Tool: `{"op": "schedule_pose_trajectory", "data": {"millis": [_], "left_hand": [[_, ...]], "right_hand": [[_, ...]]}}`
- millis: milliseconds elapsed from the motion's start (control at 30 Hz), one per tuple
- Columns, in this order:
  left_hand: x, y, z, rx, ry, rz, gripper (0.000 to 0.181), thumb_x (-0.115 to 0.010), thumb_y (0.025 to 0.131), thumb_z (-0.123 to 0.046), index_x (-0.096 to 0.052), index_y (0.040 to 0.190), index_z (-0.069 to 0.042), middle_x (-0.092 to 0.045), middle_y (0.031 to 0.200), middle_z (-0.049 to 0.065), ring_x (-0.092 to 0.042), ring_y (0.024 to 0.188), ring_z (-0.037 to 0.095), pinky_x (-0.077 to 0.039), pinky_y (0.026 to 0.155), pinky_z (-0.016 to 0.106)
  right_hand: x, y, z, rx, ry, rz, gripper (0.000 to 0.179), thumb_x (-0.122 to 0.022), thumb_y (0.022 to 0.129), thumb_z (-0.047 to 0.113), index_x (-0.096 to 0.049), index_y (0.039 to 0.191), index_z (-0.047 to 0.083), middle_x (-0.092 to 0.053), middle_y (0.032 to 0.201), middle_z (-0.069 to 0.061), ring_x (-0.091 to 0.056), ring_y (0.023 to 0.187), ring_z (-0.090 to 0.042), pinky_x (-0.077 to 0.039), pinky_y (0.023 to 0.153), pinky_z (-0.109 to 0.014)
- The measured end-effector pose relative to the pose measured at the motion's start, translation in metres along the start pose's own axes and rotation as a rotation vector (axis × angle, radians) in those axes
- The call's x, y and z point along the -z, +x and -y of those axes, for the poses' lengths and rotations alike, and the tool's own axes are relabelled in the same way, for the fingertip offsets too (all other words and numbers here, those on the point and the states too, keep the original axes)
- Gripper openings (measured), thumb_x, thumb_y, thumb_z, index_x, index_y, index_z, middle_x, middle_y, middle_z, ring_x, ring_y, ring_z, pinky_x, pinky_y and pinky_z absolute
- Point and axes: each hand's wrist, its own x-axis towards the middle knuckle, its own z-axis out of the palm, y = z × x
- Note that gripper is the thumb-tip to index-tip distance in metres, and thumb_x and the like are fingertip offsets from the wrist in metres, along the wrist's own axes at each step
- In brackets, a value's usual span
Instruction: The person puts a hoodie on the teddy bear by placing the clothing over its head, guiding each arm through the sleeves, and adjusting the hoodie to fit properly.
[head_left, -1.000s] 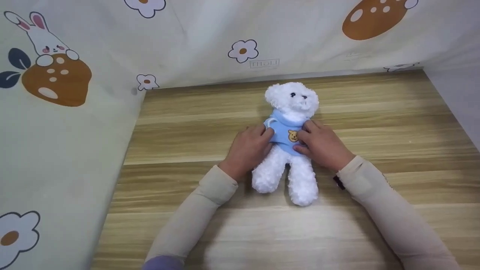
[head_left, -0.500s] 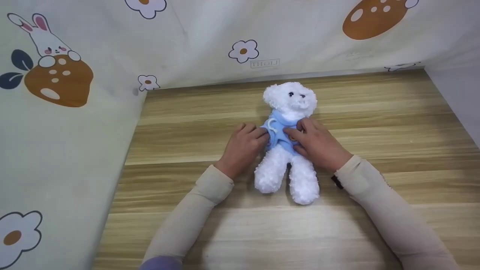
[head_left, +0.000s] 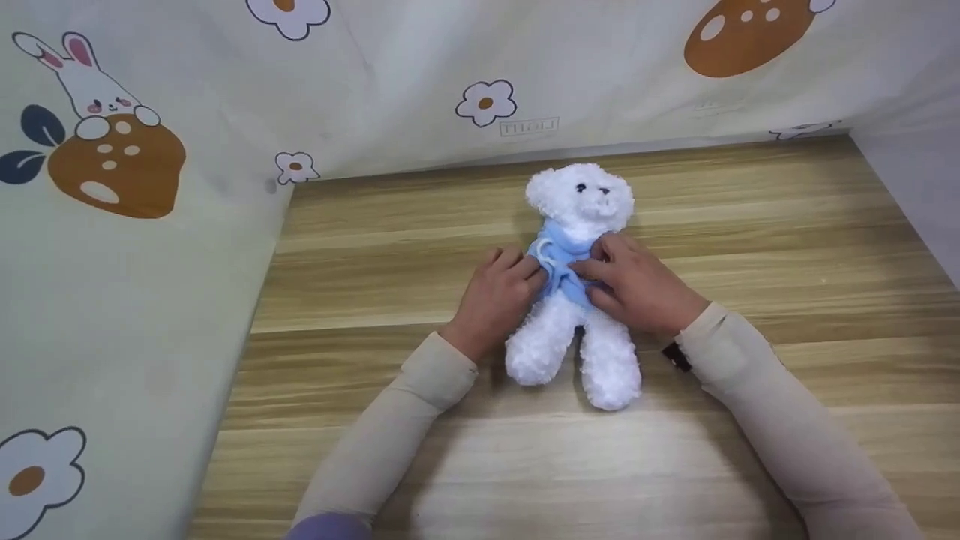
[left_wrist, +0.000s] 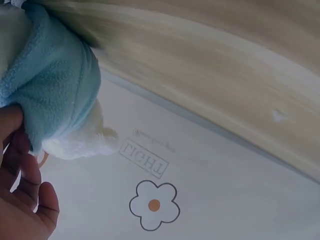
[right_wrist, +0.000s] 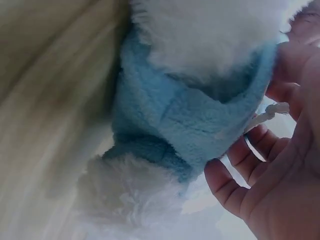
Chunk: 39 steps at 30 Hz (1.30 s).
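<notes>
A white plush teddy bear (head_left: 581, 202) lies on its back on the wooden table, head toward the far edge. It wears a blue fleece sweater (head_left: 559, 232) with a white drawstring on the front. My left hand (head_left: 496, 296) pinches the sweater at the bear's side, its fingers bent on the cloth; the left wrist view shows the blue fabric (left_wrist: 60, 85) at those fingertips. My right hand (head_left: 643, 283) holds the front of the sweater on the other side and covers the bear-face patch. In the right wrist view, its fingers (right_wrist: 225, 187) touch the fleece. The bear's arms are hidden.
The wood-grain table (head_left: 337, 435) ends at a pale curtain (head_left: 405, 67) printed with flowers and strawberries. This curtain rises behind the table and along its left side. A plain pale surface (head_left: 907, 187) borders the right side.
Both hands have stayed on the sweater. The right hand has shifted slightly left over the bear-face patch, bunching the cloth. The left hand moved out a little, then back in.
</notes>
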Motion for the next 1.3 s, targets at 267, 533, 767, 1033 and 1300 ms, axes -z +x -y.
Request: {"op": "schedule_pose_trajectory", "data": {"millis": [267,533,767,1033,1300], "left_hand": [[0.001,0.004,-0.001,0.024,-0.050,-0.116,0.009,-0.063,0.089,-0.005,-0.070,0.090,-0.011,-0.061,0.086,0.001,-0.052,0.084,0.023,-0.042,0.076,0.039],[0.007,0.001,0.007,0.284,-0.142,-0.157,0.007,-0.067,0.089,-0.005,-0.071,0.089,-0.011,-0.065,0.088,0.001,-0.055,0.084,0.024,-0.042,0.075,0.040],[0.016,0.002,0.012,0.469,-0.353,0.068,0.005,-0.064,0.092,-0.010,-0.068,0.092,-0.008,-0.061,0.089,0.004,-0.057,0.085,0.026,-0.045,0.072,0.039],[0.018,-0.006,0.011,0.370,-0.385,0.181,0.034,-0.071,0.092,-0.039,-0.067,0.097,-0.006,-0.059,0.091,0.004,-0.056,0.082,0.023,-0.048,0.069,0.038],[0.021,-0.014,0.029,0.408,-0.515,0.191,0.012,-0.071,0.094,-0.021,-0.074,0.092,-0.009,-0.067,0.087,0.001,-0.059,0.082,0.021,-0.048,0.072,0.036]], "right_hand": [[-0.005,0.013,0.017,-0.008,-0.002,-0.108,0.017,-0.069,0.091,0.008,-0.072,0.107,0.008,-0.051,0.092,-0.009,-0.043,0.087,-0.030,-0.038,0.076,-0.040],[-0.007,0.011,0.010,0.102,-0.064,-0.162,0.011,-0.046,0.083,0.005,-0.056,0.080,0.005,-0.044,0.085,-0.011,-0.040,0.084,-0.035,-0.037,0.077,-0.044],[-0.003,0.008,0.009,0.115,-0.129,-0.073,0.010,-0.052,0.089,0.007,-0.061,0.089,0.005,-0.048,0.088,-0.011,-0.040,0.084,-0.034,-0.037,0.076,-0.043],[-0.002,0.008,0.010,0.133,-0.074,0.004,0.014,-0.064,0.093,0.009,-0.073,0.102,0.010,-0.056,0.094,-0.007,-0.047,0.092,-0.030,-0.040,0.080,-0.041],[0.011,0.004,0.000,0.101,0.169,-0.020,0.012,-0.061,0.096,0.009,-0.070,0.104,0.007,-0.061,0.102,-0.005,-0.053,0.098,-0.025,-0.042,0.087,-0.040]]}}
